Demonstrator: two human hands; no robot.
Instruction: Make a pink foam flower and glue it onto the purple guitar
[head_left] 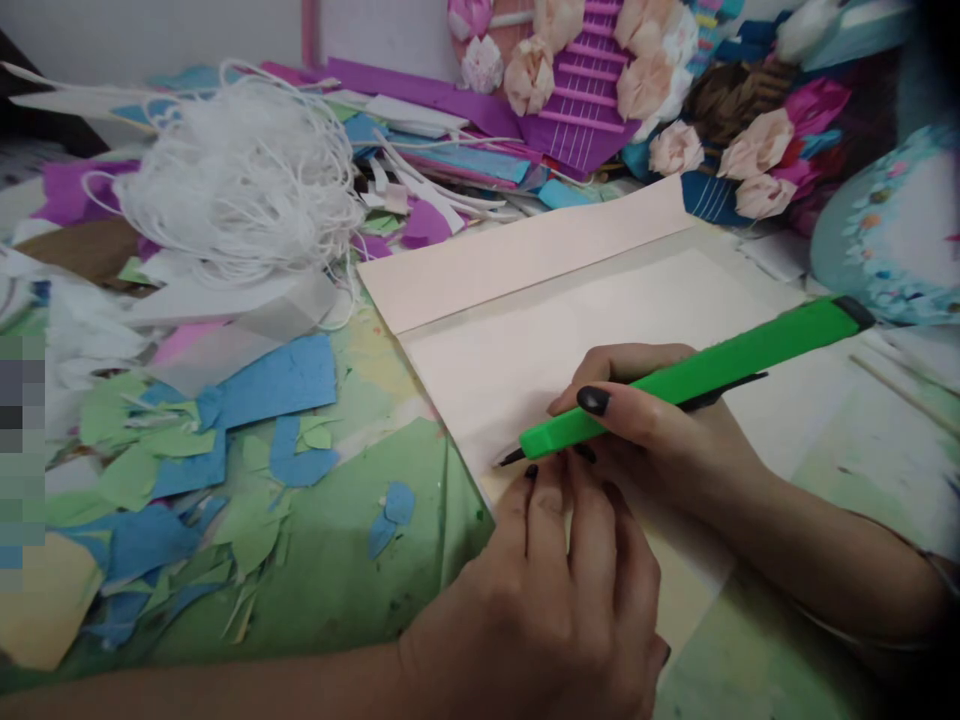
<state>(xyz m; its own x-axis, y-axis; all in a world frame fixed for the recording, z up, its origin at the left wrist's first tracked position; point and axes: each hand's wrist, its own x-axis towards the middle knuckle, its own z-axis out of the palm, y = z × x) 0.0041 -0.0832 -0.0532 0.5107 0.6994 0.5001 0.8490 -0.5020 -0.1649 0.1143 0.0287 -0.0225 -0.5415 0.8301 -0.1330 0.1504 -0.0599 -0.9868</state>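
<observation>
My right hand [652, 420] grips a green utility knife [735, 355] with a black end cap. Its thin dark tip points left and meets a cream sheet of paper [480, 370] near that sheet's left edge. Along the far side of the sheet runs a folded flap [525, 255]. My left hand [555, 590] lies palm down on the near part of the sheet, fingers stretched out just below the knife tip. The lower part of the sheet is partly hidden beneath both hands.
Blue paper scraps [277, 385] and green paper scraps [127, 480] litter the left side. Behind them sits a tangled heap of white cord [247, 180]. Paper flowers [529, 75] stand at the back. A pale blue decorated round object [847, 235] is at right, near thin sticks [900, 385].
</observation>
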